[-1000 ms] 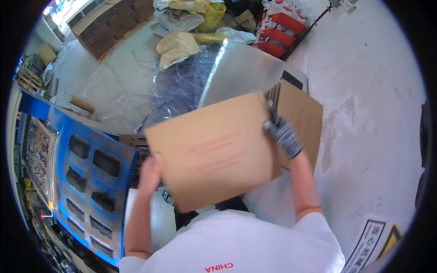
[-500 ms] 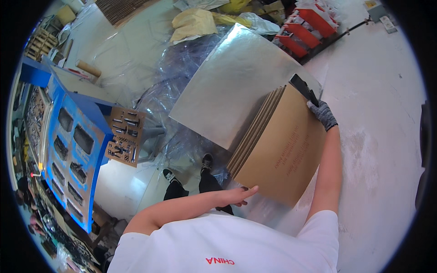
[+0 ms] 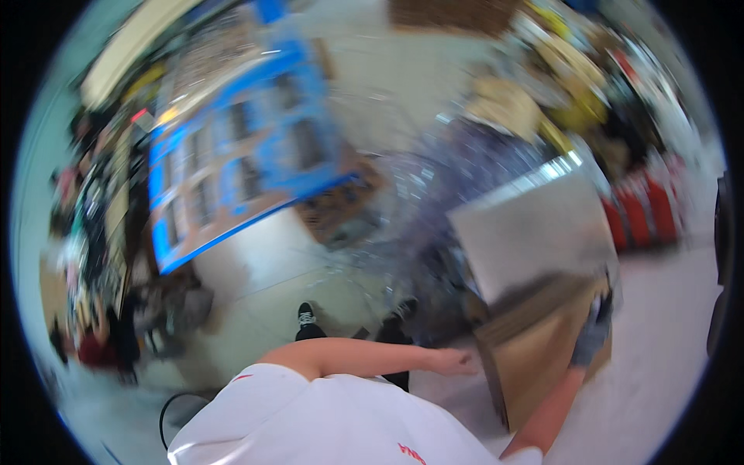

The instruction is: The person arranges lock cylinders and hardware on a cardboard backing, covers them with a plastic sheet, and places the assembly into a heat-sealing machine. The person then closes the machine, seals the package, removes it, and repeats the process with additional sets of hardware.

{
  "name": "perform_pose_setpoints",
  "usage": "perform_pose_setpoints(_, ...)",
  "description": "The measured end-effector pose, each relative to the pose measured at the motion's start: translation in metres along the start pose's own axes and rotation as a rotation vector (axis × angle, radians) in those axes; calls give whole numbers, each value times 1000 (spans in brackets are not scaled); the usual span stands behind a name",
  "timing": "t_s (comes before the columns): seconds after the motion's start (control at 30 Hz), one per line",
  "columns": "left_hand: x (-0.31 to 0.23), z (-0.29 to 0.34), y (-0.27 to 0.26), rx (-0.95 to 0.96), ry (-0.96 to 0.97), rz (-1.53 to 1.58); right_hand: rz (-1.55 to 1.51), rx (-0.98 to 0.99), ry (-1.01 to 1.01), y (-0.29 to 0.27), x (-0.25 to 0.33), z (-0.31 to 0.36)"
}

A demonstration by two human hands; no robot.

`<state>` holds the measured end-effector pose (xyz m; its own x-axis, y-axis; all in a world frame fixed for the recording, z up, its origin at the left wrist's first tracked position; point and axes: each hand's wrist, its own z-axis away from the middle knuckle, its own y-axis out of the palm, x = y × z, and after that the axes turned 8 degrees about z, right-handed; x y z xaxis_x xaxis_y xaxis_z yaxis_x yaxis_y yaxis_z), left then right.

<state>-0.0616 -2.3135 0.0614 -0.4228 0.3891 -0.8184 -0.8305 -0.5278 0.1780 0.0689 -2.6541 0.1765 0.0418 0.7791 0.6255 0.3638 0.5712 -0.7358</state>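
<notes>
A stack of flat cardboard cartons (image 3: 535, 349) lies at the lower right, partly over a silvery panel (image 3: 535, 232). My right hand (image 3: 595, 341), in a grey glove, is at the stack's right side. It is closed round a dark, slim object (image 3: 606, 288) whose kind the blur hides. My bare left hand (image 3: 453, 362) hovers just left of the cartons, apart from them as far as I can see. Motion smears its fingers, and nothing shows in it.
A blue-edged worktable (image 3: 240, 155) with dark recesses stands at the left, with a brown board of small parts (image 3: 341, 205) beside it. Crumpled clear plastic film (image 3: 434, 194) covers floor beyond my feet. Red bins (image 3: 643, 205) stand far right. People (image 3: 97, 341) are at the far left.
The whole view has swung left, so the worktable and cartons sit farther right in it. My left hand has drawn away from the carton edge. The right hand stays at the stack with the dark object.
</notes>
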Motion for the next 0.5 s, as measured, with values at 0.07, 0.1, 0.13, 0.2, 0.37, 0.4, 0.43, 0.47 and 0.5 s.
perform_pose_setpoints(0.07, 42, 44, -31, -184, 1, 91, -141, 103, -19, 64, 67, 48)
perform_pose_setpoints(0.1, 68, 70, -51, -241, 26, 100, -241, 222, 7, 105, 104, 75)
perform_pose_setpoints(0.13, 96, 100, -69, -344, 28, 123, -264, 342, 124, 146, 144, 105)
perform_pose_setpoints(0.2, 156, 171, -100, -521, 41, 163, -292, 458, -129, 226, 239, 175)
perform_pose_setpoints(0.37, 316, 404, -140, -859, 146, 713, -417, 837, -268, 365, 482, 360)
perform_pose_setpoints(0.4, 345, 460, -137, -933, 62, 766, -384, 863, -348, 382, 526, 389)
perform_pose_setpoints(0.43, 366, 509, -135, -1016, 47, 823, -291, 898, -423, 392, 562, 406)
perform_pose_setpoints(0.47, 384, 554, -131, -1109, 46, 858, -378, 945, -455, 404, 594, 416)
perform_pose_setpoints(0.5, 400, 600, -126, -1191, 65, 951, -417, 985, -482, 420, 630, 425)
